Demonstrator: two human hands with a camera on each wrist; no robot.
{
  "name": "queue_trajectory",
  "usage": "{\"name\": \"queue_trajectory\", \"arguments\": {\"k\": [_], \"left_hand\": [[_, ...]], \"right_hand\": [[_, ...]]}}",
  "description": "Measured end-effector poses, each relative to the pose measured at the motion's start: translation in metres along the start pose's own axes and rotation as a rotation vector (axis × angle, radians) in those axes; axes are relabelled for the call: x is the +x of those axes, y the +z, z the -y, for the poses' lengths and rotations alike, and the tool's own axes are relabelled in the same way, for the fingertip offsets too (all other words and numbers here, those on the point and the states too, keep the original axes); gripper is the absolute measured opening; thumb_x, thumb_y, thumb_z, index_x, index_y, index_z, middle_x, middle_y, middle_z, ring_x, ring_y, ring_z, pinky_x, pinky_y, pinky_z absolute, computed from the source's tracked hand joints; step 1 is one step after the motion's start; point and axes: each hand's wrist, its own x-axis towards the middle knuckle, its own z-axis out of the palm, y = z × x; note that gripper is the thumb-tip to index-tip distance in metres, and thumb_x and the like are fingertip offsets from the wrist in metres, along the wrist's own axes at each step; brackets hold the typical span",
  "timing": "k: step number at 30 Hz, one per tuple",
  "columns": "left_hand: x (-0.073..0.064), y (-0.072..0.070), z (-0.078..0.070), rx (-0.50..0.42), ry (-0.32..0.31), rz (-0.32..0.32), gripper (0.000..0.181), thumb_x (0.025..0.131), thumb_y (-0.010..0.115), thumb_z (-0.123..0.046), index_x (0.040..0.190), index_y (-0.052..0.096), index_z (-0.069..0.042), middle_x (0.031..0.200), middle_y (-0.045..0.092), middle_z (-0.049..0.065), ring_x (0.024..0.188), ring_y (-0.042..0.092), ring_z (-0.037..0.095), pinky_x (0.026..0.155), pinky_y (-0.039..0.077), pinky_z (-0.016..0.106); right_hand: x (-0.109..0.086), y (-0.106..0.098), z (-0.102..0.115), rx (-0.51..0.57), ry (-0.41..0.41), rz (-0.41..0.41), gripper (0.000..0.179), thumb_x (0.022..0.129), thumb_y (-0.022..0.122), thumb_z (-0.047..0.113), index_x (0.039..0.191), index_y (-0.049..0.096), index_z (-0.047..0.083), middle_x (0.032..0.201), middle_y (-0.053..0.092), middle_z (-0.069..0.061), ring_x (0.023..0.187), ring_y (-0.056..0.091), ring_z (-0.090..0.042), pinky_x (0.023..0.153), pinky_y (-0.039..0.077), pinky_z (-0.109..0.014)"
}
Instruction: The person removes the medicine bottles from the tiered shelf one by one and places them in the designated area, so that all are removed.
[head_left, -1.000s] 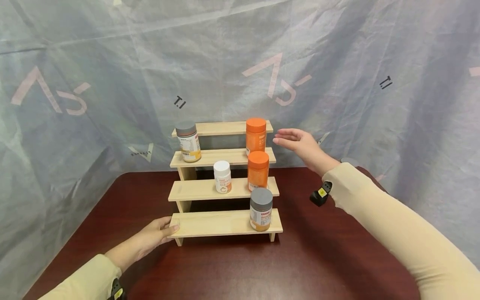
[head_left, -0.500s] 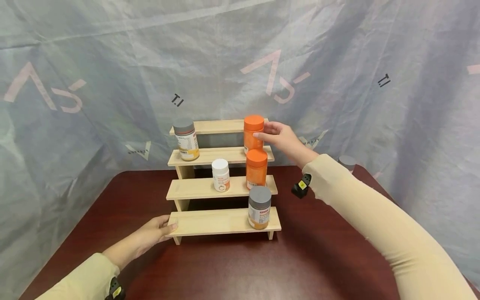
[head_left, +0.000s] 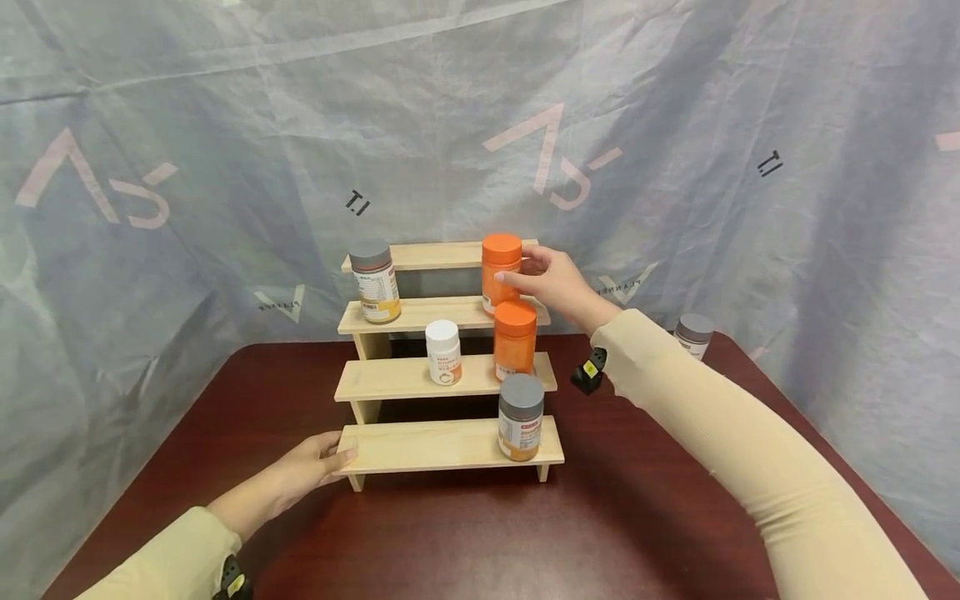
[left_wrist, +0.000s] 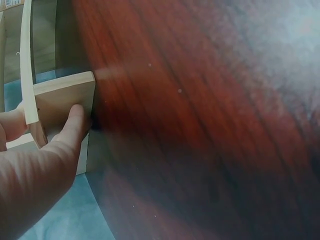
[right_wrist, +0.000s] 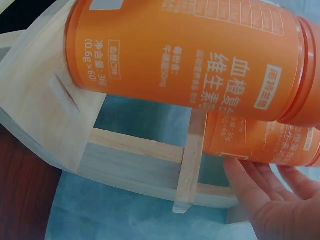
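Observation:
A four-tier wooden display rack stands on the table. My left hand holds the left end of its lowest board, thumb on top; in the left wrist view the fingers reach beneath it. On the third tier up, my right hand grips an orange bottle near its right end, thumb in front and fingers behind. Another orange bottle stands one tier below and looms large in the right wrist view. A white bottle is left of it.
A grey-lidded jar stands on the lowest board's right end, another grey-lidded jar on the third tier's left. A third grey-lidded jar is at the table's back right, partly behind the right sleeve. A grey sheet hangs behind the table.
My right hand has come in from the right and taken hold of the upper orange bottle, which has shifted slightly left along its board. The left hand has stayed on the rack.

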Motion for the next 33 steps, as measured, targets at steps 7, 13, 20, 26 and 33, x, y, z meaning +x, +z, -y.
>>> {"name": "queue_trajectory", "arguments": {"k": [7, 13, 20, 26, 33], "left_hand": [[0.0, -0.001, -0.001, 0.008, 0.002, -0.002, 0.06, 0.102, 0.05, -0.016, 0.141, 0.024, 0.021, 0.129, 0.051, 0.031, 0.116, 0.058, 0.03, 0.102, 0.05, 0.044], [-0.001, -0.002, 0.0, -0.006, -0.006, -0.008, 0.06, 0.101, 0.051, -0.015, 0.14, 0.024, 0.021, 0.127, 0.053, 0.031, 0.113, 0.06, 0.027, 0.101, 0.051, 0.042], [0.001, 0.0, 0.004, -0.009, -0.002, -0.005, 0.061, 0.101, 0.051, -0.018, 0.141, 0.024, 0.02, 0.129, 0.051, 0.031, 0.116, 0.058, 0.029, 0.102, 0.05, 0.043], [0.0, 0.002, 0.005, -0.008, -0.015, -0.025, 0.059, 0.102, 0.051, -0.018, 0.142, 0.026, 0.017, 0.131, 0.05, 0.031, 0.119, 0.057, 0.031, 0.103, 0.049, 0.043], [0.0, -0.001, 0.005, 0.004, 0.014, -0.003, 0.06, 0.102, 0.049, -0.019, 0.141, 0.024, 0.02, 0.131, 0.05, 0.032, 0.119, 0.057, 0.032, 0.104, 0.049, 0.045]], "right_hand": [[0.003, -0.001, -0.002, 0.023, 0.003, 0.01, 0.06, 0.088, 0.073, 0.027, 0.14, 0.049, 0.012, 0.132, 0.059, -0.013, 0.117, 0.059, -0.026, 0.097, 0.054, -0.042], [0.003, 0.0, -0.003, 0.044, 0.023, 0.005, 0.056, 0.087, 0.074, 0.025, 0.137, 0.051, 0.013, 0.131, 0.059, -0.012, 0.116, 0.059, -0.025, 0.097, 0.055, -0.04], [0.0, -0.004, -0.003, 0.075, 0.023, -0.016, 0.057, 0.085, 0.076, 0.025, 0.136, 0.054, 0.012, 0.13, 0.061, -0.011, 0.115, 0.059, -0.024, 0.097, 0.054, -0.042], [0.001, -0.011, -0.004, 0.026, 0.003, -0.05, 0.059, 0.081, 0.079, 0.032, 0.133, 0.058, 0.014, 0.125, 0.065, -0.009, 0.114, 0.06, -0.02, 0.101, 0.051, -0.042], [0.0, -0.017, 0.0, -0.025, -0.011, -0.083, 0.061, 0.08, 0.08, 0.036, 0.133, 0.06, 0.014, 0.125, 0.066, -0.009, 0.116, 0.06, -0.02, 0.104, 0.048, -0.041]]}}
